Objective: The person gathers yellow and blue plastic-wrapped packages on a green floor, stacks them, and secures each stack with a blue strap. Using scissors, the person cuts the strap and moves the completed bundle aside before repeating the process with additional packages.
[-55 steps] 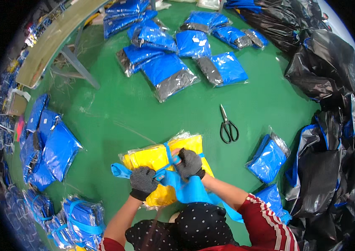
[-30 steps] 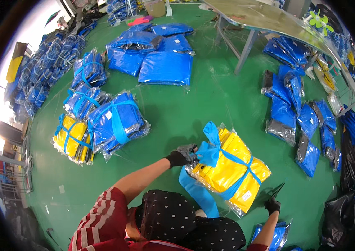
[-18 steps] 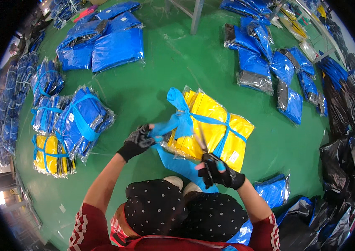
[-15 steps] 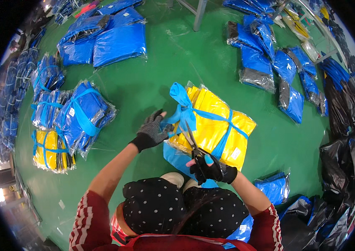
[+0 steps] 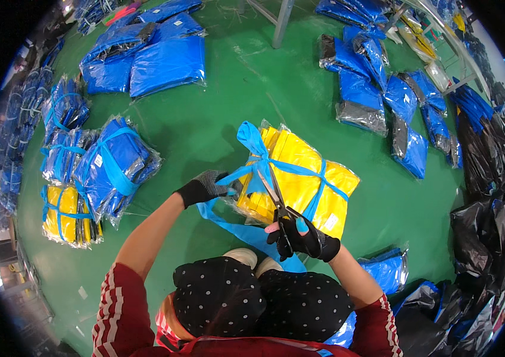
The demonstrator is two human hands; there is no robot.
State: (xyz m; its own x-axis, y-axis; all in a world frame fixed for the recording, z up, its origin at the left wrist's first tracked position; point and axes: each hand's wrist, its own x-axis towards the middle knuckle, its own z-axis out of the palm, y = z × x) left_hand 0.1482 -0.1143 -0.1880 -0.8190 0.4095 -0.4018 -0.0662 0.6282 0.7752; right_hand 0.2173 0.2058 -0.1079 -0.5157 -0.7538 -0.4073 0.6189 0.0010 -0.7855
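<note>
A stack of yellow packages (image 5: 293, 147) in clear plastic lies in front of me, bound crosswise with light-blue cloth strip (image 5: 307, 167) and knotted at its left side. My left hand (image 5: 203, 187), in a grey-black glove, is closed on a blue strip tail and holds it taut to the left of the knot. In my right hand (image 5: 306, 239), black-gloved with bare fingertips, are scissors (image 5: 274, 193). Their blades point up at the strip beside the knot; whether they touch it I cannot tell. A loose length of blue strip (image 5: 252, 234) trails below the stack toward my shoes.
Tied blue bundles (image 5: 115, 157) and a small yellow bundle (image 5: 62, 212) sit on the green floor at left. Blue packages lie at far left (image 5: 169, 65) and far right (image 5: 362, 95). Black plastic bags (image 5: 479, 235) line the right side. A metal leg (image 5: 282, 24) stands at the back.
My left hand has moved left from the knot, drawing the blue tail out straight. The loose strip below has shifted with it and now reaches up toward that hand. The scissors stay near the knot.
</note>
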